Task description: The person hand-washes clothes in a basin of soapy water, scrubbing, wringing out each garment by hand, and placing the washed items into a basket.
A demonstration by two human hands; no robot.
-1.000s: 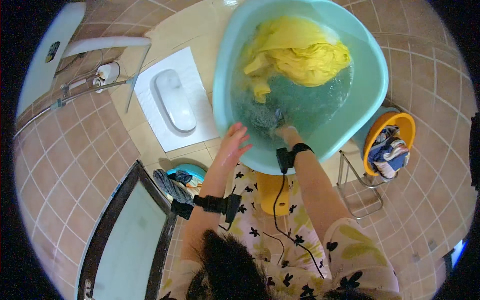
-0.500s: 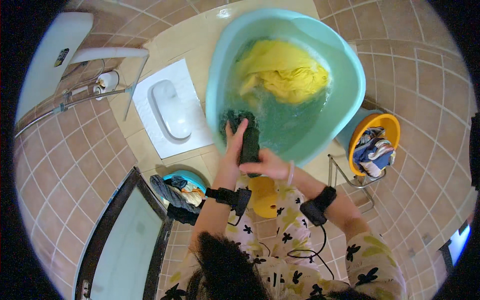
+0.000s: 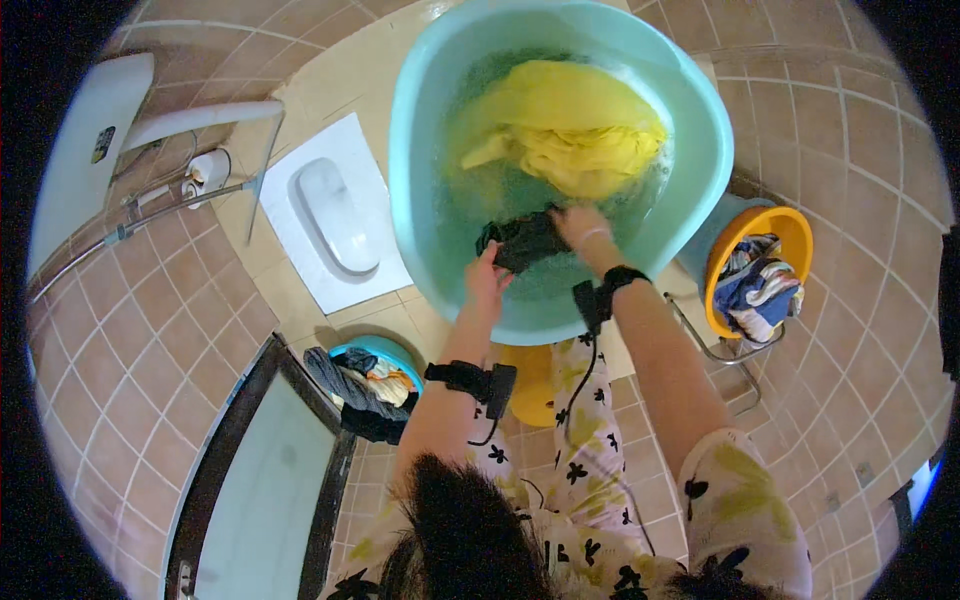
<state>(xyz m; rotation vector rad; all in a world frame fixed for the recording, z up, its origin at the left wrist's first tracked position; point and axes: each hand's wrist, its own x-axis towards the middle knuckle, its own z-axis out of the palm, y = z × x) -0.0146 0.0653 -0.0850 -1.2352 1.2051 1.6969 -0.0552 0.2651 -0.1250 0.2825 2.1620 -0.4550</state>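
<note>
Between my two hands, low over the water in the large turquoise tub [image 3: 408, 130], stretches a dark wet cloth [image 3: 527, 242]. My left hand [image 3: 487, 280] pinches its left end near the tub's front wall. The right end is gripped by my right hand [image 3: 585, 232], which is down at the water's surface. Farther back in the same water lies a bunched yellow cloth [image 3: 575, 125], partly under the surface. Whether the dark cloth is a garment or a rag I cannot tell.
An orange-rimmed bucket [image 3: 806, 232] of clothes stands right of the tub beside a metal-legged stool [image 3: 740, 362]. At lower left is a small blue basin [image 3: 385, 347] heaped with clothes. A white squat toilet [image 3: 340, 220] is set in the floor at left. Something yellow [image 3: 530, 388] stands between my legs.
My right hand has moved up and right into the tub. The dark cloth, upright and bunched before, now spreads sideways between both hands at the water. The left hand has shifted slightly lower.
</note>
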